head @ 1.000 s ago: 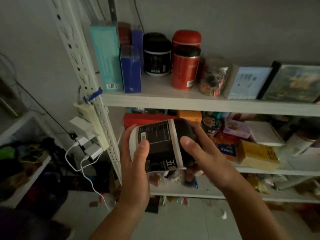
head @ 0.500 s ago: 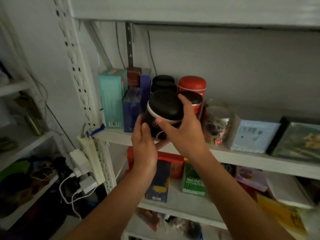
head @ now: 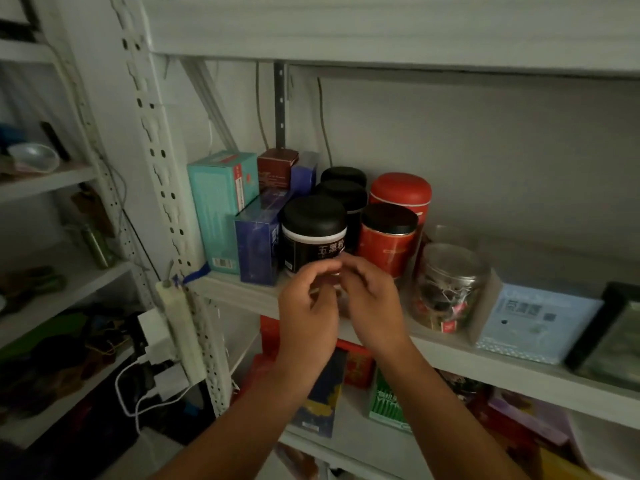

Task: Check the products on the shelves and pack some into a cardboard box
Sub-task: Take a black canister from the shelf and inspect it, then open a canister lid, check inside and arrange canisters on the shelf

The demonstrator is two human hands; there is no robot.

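A black-lidded jar with a black and white label stands upright at the front of the middle shelf, between a dark blue box and a red tin. My left hand and my right hand hover just in front of the jar's lower part. Their fingers are loosely curled, fingertips close together, and neither wraps around the jar. No cardboard box is in view.
Two more black jars and a taller red tin stand behind. A teal box is left, a clear jar and pale blue box right. A power strip hangs on the shelf post. Lower shelves are crowded.
The jar was held in both hands below the shelf, then lifted up. Now it stands on the middle shelf and both hands have let go and drawn back slightly.
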